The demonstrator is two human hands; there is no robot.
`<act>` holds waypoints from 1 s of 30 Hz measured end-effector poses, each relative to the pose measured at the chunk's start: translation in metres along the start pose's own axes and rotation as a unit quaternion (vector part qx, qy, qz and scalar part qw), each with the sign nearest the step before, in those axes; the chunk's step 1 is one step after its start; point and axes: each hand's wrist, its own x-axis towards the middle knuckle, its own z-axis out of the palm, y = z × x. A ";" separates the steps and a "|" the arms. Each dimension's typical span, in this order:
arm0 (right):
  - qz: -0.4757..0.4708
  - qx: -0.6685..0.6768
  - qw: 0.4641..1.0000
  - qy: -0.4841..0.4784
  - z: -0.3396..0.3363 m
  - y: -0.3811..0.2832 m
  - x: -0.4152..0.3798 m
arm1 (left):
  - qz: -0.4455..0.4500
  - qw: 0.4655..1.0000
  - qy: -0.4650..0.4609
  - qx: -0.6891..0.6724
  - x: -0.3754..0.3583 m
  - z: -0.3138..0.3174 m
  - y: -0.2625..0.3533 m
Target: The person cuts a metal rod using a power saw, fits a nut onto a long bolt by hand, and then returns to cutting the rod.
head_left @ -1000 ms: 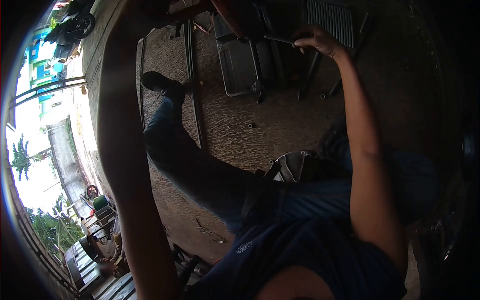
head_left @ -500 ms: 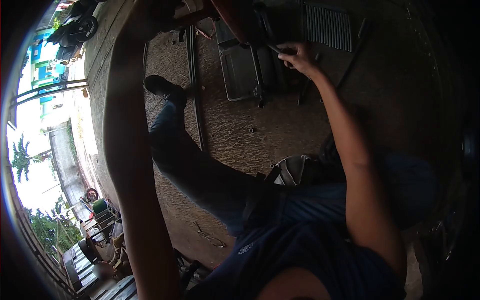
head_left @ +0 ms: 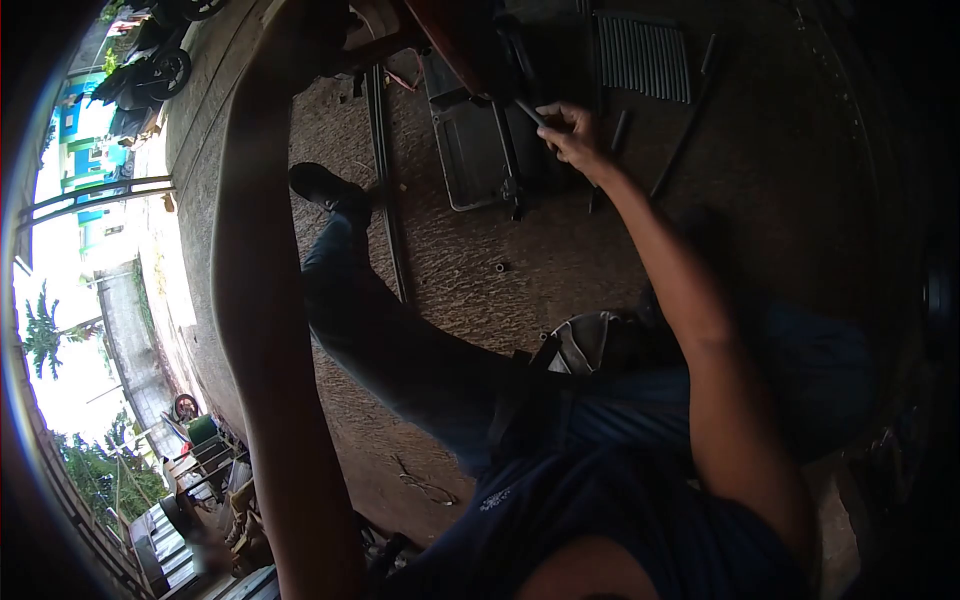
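Note:
My right hand (head_left: 572, 138) is closed around the end of a slim, dark, rod-like tool (head_left: 531, 112). The tool points up and left toward a reddish metal part (head_left: 445, 48) at the top of the view; whether its tip touches that part is too dark to tell. Along the left side my left arm reaches up, and my left hand (head_left: 312, 45) is in deep shadow beside the reddish part, its fingers not distinguishable. Below the right hand lies a dark flat case (head_left: 470, 155), with a thin metal bar (head_left: 506, 150) crossing it.
A ribbed metal panel (head_left: 643, 57) and a long dark rod (head_left: 685, 115) lie on the floor at upper right. Long rails (head_left: 385, 190) run past my shoe (head_left: 325, 187). A small ring-shaped piece (head_left: 501, 267) sits mid-floor. Parked motorcycles (head_left: 150, 85) stand outside at upper left.
My right hand has moved left and slightly down, and more of the tool shows, now slanting more steeply. The left arm is almost unchanged. The whole view has shifted slightly.

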 end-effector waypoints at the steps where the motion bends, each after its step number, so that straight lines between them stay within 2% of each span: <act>1: -0.002 0.000 1.000 0.001 0.000 0.001 0.000 | 0.041 0.996 0.070 -0.039 -0.009 -0.018 0.037; 2: 0.005 0.001 1.000 -0.006 0.000 0.006 0.001 | 0.081 0.984 0.140 -0.077 -0.017 -0.029 0.062; 6: -0.014 0.009 1.000 -0.020 0.003 0.001 -0.002 | 0.061 0.987 0.136 -0.068 -0.021 -0.034 0.074; 7: -0.016 0.008 1.000 -0.019 0.004 0.000 -0.004 | -0.020 0.967 0.120 -0.225 -0.014 -0.024 0.060; 8: 0.000 0.012 1.000 -0.018 0.007 -0.002 -0.005 | -0.100 0.916 0.100 -0.376 -0.007 -0.013 0.045; 9: 0.015 0.016 1.000 -0.018 0.009 -0.003 -0.007 | -0.099 0.916 0.101 -0.376 -0.002 0.005 0.019; 10: 0.029 0.020 0.999 -0.013 0.012 -0.007 -0.009 | -0.144 0.816 0.084 -0.553 -0.001 0.020 -0.005; 11: 0.028 0.019 0.999 -0.012 0.014 -0.011 -0.011 | -0.182 0.680 0.062 -0.707 0.001 0.034 -0.029; 12: 0.052 0.033 0.998 -0.007 0.015 -0.014 -0.012 | -0.181 0.680 0.063 -0.707 -0.001 0.032 -0.030; 14: 0.076 0.047 0.996 -0.003 0.015 -0.018 -0.013 | -0.082 0.797 0.093 -0.591 -0.005 0.030 -0.033; 15: 0.093 0.063 0.994 -0.012 0.015 -0.020 -0.012 | -0.082 0.797 0.093 -0.591 -0.005 0.030 -0.035; 17: 0.110 0.080 0.990 -0.022 0.014 -0.025 -0.013 | -0.047 0.880 0.067 -0.468 -0.006 0.027 -0.034; 20: 0.112 0.102 0.988 -0.033 0.015 -0.028 -0.014 | -0.028 0.903 0.076 -0.421 -0.006 0.027 -0.035; 21: 0.089 0.058 0.994 -0.023 0.015 -0.026 -0.014 | -0.029 0.903 0.076 -0.421 -0.006 0.028 -0.037; 23: 0.065 0.014 0.998 -0.014 0.015 -0.005 -0.007 | -0.055 0.841 0.059 -0.535 -0.004 0.034 -0.047; 24: -0.046 -0.095 0.994 0.024 0.015 0.017 0.002 | -0.056 0.841 0.059 -0.535 -0.003 0.036 -0.051; 25: -0.156 -0.201 0.965 0.062 0.018 0.015 0.003 | -0.024 0.858 0.056 -0.510 -0.003 0.035 -0.051; 27: -0.154 -0.236 0.956 0.076 0.017 0.012 -0.003 | 0.009 0.874 0.053 -0.483 -0.005 0.035 -0.048; 29: -0.151 -0.272 0.946 0.091 0.018 -0.003 -0.009 | -0.155 0.701 0.078 -0.692 -0.009 0.026 -0.026; 30: -0.150 -0.273 0.946 0.090 0.018 -0.005 -0.011 | -0.156 0.700 0.077 -0.692 -0.009 0.024 -0.023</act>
